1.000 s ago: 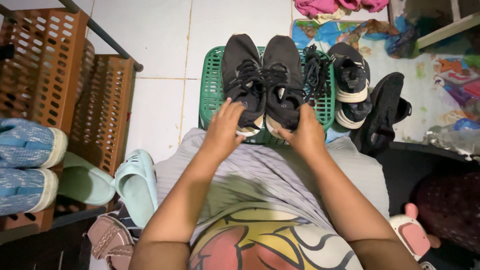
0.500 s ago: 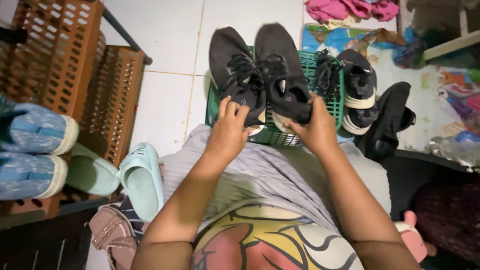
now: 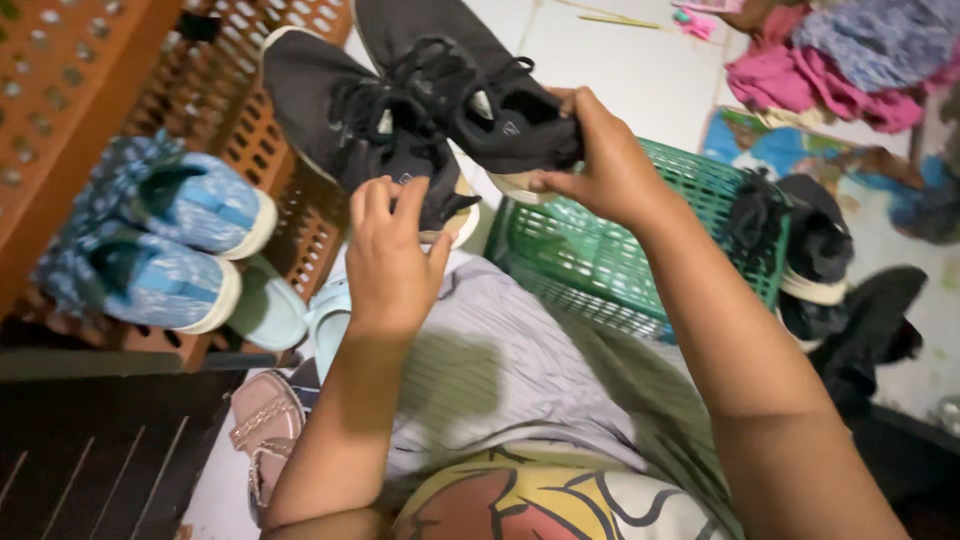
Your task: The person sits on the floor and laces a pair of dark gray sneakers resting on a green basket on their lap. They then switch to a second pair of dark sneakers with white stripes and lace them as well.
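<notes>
— What's in the hands?

— A pair of black sneakers, held up in the air by the heels. The left hand (image 3: 388, 262) is closed on the heel of the left sneaker (image 3: 345, 125), fingers wrapped over the back. The right hand (image 3: 600, 160) is pinched on the heel of the right sneaker (image 3: 455, 85), thumb under, fingers on top.

— Where are the shoes, exactly?

— Side by side, touching, toes pointing away, laces tangled together. They hang in front of the brown plastic rack (image 3: 90, 90), above the floor, to the left of the green basket (image 3: 610, 250).

— Anything on the rack?

— Two blue sneakers (image 3: 165, 240) on a shelf, just beside the black pair. Below them a mint slipper (image 3: 270, 310), and a pink sandal (image 3: 262, 430) on the floor.

— And by the basket?

— More dark shoes (image 3: 815, 250) at its far right, and a heap of pink cloth (image 3: 800, 75) beyond it.
</notes>
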